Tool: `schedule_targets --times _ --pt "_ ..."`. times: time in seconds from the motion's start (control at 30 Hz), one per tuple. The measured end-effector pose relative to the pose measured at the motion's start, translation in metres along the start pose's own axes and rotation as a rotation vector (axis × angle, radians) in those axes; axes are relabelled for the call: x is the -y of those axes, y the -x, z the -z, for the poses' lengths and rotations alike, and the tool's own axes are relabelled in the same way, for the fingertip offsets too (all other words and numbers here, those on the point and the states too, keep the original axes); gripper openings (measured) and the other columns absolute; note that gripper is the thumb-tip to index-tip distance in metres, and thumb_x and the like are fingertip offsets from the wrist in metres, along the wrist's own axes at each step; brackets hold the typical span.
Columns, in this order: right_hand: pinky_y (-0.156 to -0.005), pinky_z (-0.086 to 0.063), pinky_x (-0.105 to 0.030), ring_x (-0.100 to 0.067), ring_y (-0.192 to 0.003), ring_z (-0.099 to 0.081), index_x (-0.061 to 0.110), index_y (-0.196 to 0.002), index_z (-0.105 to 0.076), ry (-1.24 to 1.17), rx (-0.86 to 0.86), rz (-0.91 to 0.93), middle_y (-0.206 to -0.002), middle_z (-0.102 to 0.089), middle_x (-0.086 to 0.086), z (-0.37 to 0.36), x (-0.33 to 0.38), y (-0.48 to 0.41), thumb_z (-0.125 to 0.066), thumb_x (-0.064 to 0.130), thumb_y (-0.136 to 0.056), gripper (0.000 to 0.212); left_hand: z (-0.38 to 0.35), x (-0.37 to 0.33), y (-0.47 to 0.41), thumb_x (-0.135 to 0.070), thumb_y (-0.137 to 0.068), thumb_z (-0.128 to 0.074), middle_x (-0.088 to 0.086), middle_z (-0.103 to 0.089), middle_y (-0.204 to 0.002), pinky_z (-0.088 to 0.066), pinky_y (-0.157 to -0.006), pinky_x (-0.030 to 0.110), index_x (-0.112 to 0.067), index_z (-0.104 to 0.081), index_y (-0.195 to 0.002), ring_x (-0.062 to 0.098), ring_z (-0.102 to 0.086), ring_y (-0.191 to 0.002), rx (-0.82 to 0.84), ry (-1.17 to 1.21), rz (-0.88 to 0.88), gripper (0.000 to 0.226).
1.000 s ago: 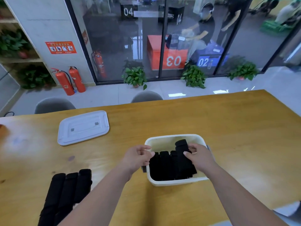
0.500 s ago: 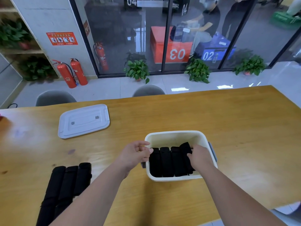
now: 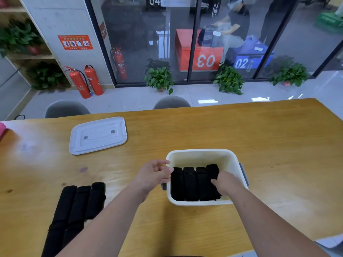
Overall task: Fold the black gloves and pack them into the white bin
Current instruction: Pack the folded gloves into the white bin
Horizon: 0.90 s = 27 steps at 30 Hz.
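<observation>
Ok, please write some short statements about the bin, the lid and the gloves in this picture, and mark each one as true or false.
1. The white lid lies flat on the table, apart from the white bin. True.
2. The white bin is empty. False: four folded gloves stand side by side in a row inside it.
3. More black gloves, the loose gloves, lie on the table to the left of the bin. True.
4. The white bin stands on the floor. False: it stands on the wooden table, near its front edge.
</observation>
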State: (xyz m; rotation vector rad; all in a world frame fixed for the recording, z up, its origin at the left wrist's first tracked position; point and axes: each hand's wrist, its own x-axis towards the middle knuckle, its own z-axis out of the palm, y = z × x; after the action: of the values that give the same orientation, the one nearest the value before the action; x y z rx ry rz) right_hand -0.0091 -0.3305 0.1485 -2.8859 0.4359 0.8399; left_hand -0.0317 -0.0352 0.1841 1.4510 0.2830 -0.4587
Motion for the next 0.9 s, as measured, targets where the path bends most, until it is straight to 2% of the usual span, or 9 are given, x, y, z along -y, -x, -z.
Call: schedule_targets --times 0.1,0.23,0.3,0.37,0.43,0.5,0.6,0.77,0.9 --pt "-0.061 -0.038 -0.030 -0.019 -0.066 -0.052 0.015 -0.085 -0.051 0.000 0.011 0.017 -0.073 -0.056 0.000 0.000 0.001 0.000 -0.049 0.048 -0.108 0.041 0.000 0.002 0.001 -0.021 -0.087 -0.088 0.012 -0.075 -0.103 -0.063 -0.095 0.041 -0.017 -0.072 -0.124 0.023 -0.076 -0.092 -0.013 -0.001 -0.006 0.040" --pt "-0.058 -0.043 -0.031 -0.019 -0.071 -0.061 0.014 -0.099 -0.053 -0.129 -0.069 0.057 -0.077 -0.062 0.000 0.007 0.007 0.005 -0.053 0.048 -0.106 0.035 0.007 0.007 0.002 -0.025 -0.088 -0.088 0.018 -0.076 -0.106 -0.062 -0.096 0.044 -0.015 -0.072 -0.123 0.029 -0.076 -0.088 -0.037 -0.014 -0.009 0.040" --pt "-0.059 -0.044 -0.031 -0.018 -0.075 -0.061 0.013 -0.109 -0.054 -0.199 -0.108 0.095 -0.083 -0.064 -0.001 0.016 0.016 0.014 -0.054 0.048 -0.106 0.035 0.012 0.010 0.004 -0.025 -0.089 -0.086 0.018 -0.078 -0.106 -0.062 -0.096 0.044 -0.015 -0.071 -0.123 0.030 -0.077 -0.093 -0.056 -0.023 -0.009 0.038" --pt "-0.072 -0.050 -0.032 -0.019 -0.088 -0.065 0.014 -0.133 -0.054 -0.332 -0.137 0.170 -0.103 -0.070 -0.001 0.024 0.026 0.023 -0.057 0.047 -0.105 0.043 0.016 0.012 0.007 -0.024 -0.090 -0.086 0.015 -0.078 -0.104 -0.063 -0.095 0.043 -0.015 -0.071 -0.124 0.028 -0.077 -0.097 -0.071 -0.029 -0.013 0.038" --pt "-0.088 -0.050 -0.033 -0.022 -0.113 -0.066 0.018 -0.154 -0.045 -0.499 -0.150 0.253 -0.136 -0.066 -0.001 0.031 0.039 0.031 -0.062 0.046 -0.103 0.060 0.021 0.015 0.011 -0.023 -0.090 -0.086 0.013 -0.078 -0.101 -0.063 -0.093 0.039 -0.015 -0.070 -0.124 0.023 -0.077 -0.092 -0.090 -0.036 -0.012 0.038" --pt "-0.104 -0.048 -0.035 -0.018 -0.132 -0.059 0.024 -0.157 -0.044 -0.589 -0.158 0.326 -0.152 -0.056 0.005 0.036 0.053 0.036 -0.066 0.046 -0.100 0.065 0.027 0.018 0.015 -0.023 -0.090 -0.085 0.008 -0.075 -0.094 -0.064 -0.089 0.035 -0.016 -0.070 -0.123 0.018 -0.075 -0.089 -0.110 -0.055 -0.008 0.037" --pt "-0.106 -0.049 -0.036 -0.011 -0.131 -0.057 0.029 -0.152 -0.050 -0.642 -0.165 0.394 -0.147 -0.058 0.012 0.040 0.076 0.044 -0.068 0.046 -0.099 0.058 0.040 0.024 0.022 -0.023 -0.090 -0.084 0.008 -0.074 -0.094 -0.064 -0.086 0.032 -0.017 -0.070 -0.123 0.020 -0.075 -0.092 -0.146 -0.099 -0.010 0.036" --pt "-0.105 -0.051 -0.038 -0.005 -0.124 -0.058 0.029 -0.147 -0.055 -0.670 -0.177 0.511 -0.137 -0.061 0.017 0.041 0.115 0.056 -0.069 0.045 -0.098 0.053 0.065 0.037 0.039 -0.026 -0.092 -0.082 0.018 -0.073 -0.112 -0.064 -0.084 0.032 -0.021 -0.071 -0.120 0.019 -0.075 -0.090 -0.232 -0.164 0.002 0.030" --pt "-0.101 -0.050 -0.033 -0.007 -0.120 -0.062 0.029 -0.144 -0.059 -0.665 -0.146 0.603 -0.137 -0.064 0.014 0.034 0.147 0.063 -0.073 0.046 -0.096 0.053 0.087 0.049 0.053 -0.032 -0.091 -0.082 0.007 -0.074 -0.110 -0.064 -0.089 0.037 -0.027 -0.071 -0.120 0.022 -0.076 -0.096 -0.328 -0.201 0.029 0.031"
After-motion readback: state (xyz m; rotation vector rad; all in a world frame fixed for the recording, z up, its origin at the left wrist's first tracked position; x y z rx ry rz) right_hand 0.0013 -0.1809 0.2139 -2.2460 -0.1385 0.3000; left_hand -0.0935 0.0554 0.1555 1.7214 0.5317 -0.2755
